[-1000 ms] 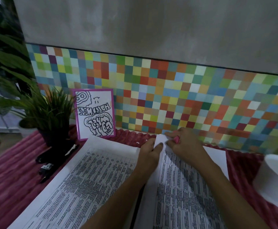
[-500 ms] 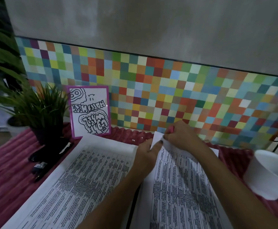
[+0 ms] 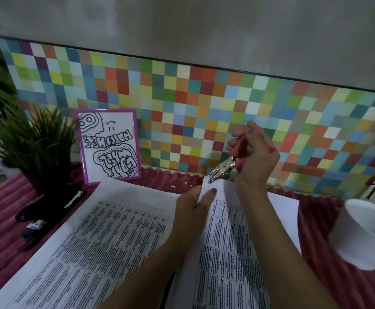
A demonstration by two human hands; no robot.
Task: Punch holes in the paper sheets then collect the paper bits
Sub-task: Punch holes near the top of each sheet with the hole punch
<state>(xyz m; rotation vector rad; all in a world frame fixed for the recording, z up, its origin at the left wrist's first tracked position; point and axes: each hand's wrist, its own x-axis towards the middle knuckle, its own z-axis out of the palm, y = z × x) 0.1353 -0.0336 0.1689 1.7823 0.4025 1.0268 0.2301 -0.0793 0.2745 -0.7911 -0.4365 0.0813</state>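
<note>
Two printed paper sheets lie side by side on a red ribbed cloth (image 3: 1, 233): a left sheet (image 3: 97, 237) and a right sheet (image 3: 229, 253). My left hand (image 3: 193, 208) pinches the top left corner of the right sheet and lifts it. My right hand (image 3: 253, 152) grips a hole punch (image 3: 224, 166) with pink handles and metal jaws. The jaws sit at the lifted corner's edge. A few small white paper bits (image 3: 172, 186) lie on the cloth behind the sheets.
A white bowl (image 3: 365, 237) stands at the right on the cloth. A potted green plant (image 3: 34, 148) and a pink-framed drawing (image 3: 109, 148) stand at the back left against a coloured tile wall. Dark objects (image 3: 37, 221) lie by the pot.
My right hand has risen from the sheet's corner, and the hole punch now shows with its jaws at the lifted edge. The camera moved closer. My left hand keeps its hold.
</note>
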